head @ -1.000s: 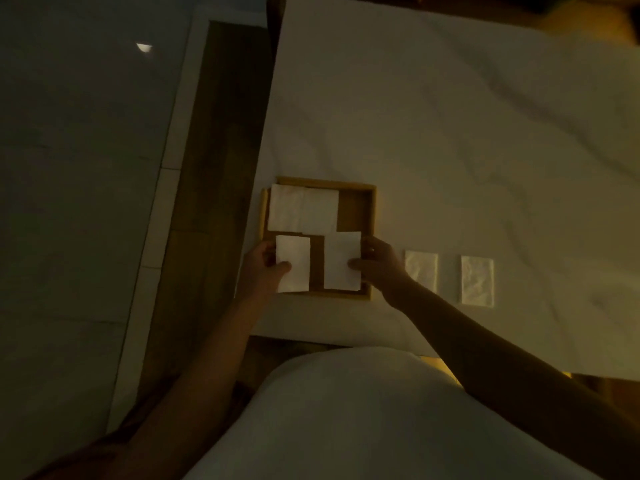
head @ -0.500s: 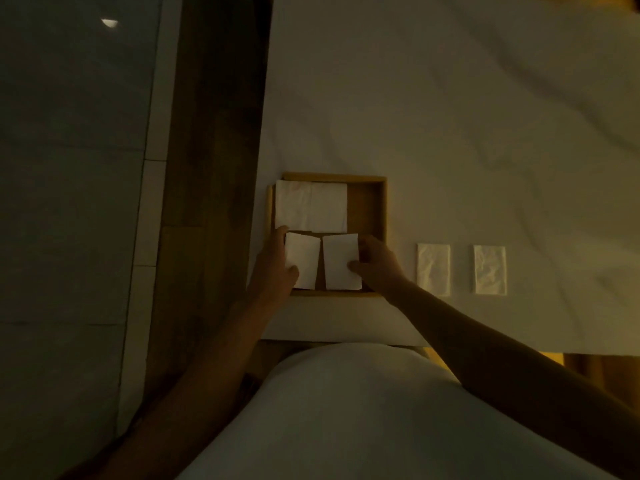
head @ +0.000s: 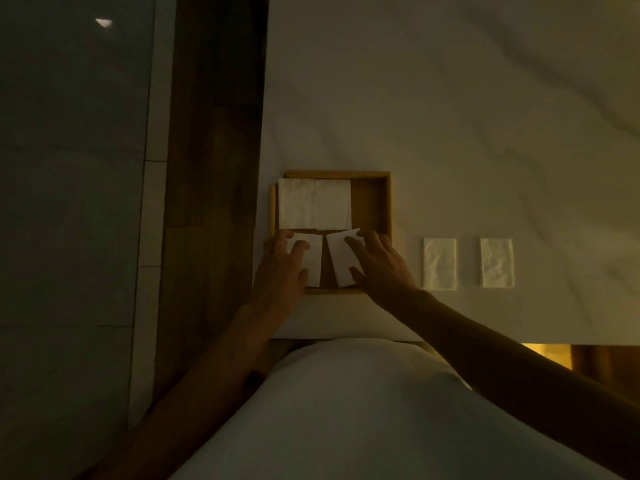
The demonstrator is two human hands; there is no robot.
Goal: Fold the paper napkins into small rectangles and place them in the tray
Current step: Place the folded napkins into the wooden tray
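A square wooden tray (head: 372,202) sits near the front left corner of the white table. Two folded white napkins (head: 313,204) lie side by side in its far half. My left hand (head: 282,270) rests with spread fingers on a folded napkin (head: 313,261) in the tray's near left part. My right hand (head: 379,266) presses its straight fingers on another folded napkin (head: 341,259), tilted, in the near middle. Two more folded napkins (head: 439,264) (head: 496,262) lie on the table to the right of the tray.
The white marble-patterned table (head: 467,116) stretches far and right. Its left edge runs beside a dark wooden floor strip (head: 214,168), with grey tiles (head: 72,202) further left. My white-clad body (head: 346,410) fills the bottom of the view.
Both hands have lowered their napkins into the tray's near half and now lie flat on them. The right napkin has tilted slightly.
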